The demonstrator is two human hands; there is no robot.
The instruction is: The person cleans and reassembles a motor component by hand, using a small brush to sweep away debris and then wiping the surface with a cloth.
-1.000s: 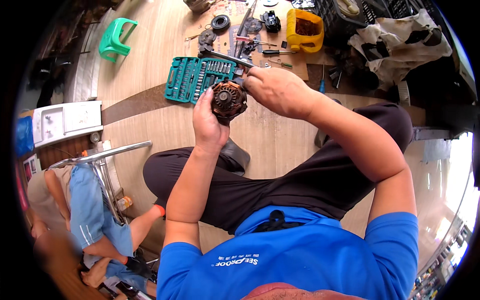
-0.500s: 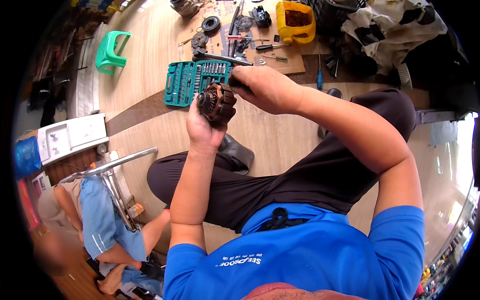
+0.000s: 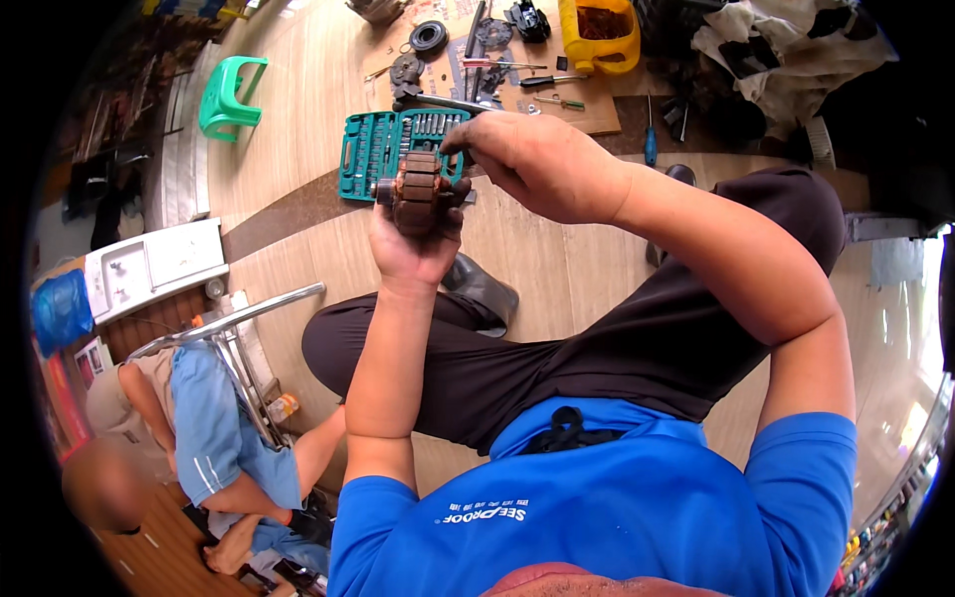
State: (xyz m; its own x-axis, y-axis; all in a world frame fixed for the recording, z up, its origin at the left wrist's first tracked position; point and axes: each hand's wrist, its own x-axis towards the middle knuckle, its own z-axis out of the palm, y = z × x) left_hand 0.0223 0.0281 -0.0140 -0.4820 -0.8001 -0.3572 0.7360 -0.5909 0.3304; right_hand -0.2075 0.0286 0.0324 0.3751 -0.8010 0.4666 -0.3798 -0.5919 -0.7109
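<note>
Gripping ribbed, cylindrical metal rotor [image 3: 418, 189], left hand [image 3: 414, 251] curled beneath, right hand [image 3: 542, 167], grip unclear

A bright blue T-shirt [image 3: 617, 517] fills the bottom centre, small white print [image 3: 484, 513] across its chest, upside down in the frame. Its short sleeves [image 3: 808, 463] end above the elbows. A knotted black cord [image 3: 568, 429] lies against blue cloth at the waist. Very dark trousers [image 3: 686, 308] spread across the middle, dark shoes [image 3: 487, 298] showing above. Left hand [image 3: 410, 251] and right hand [image 3: 557, 171], upper centre, are bare.
</note>
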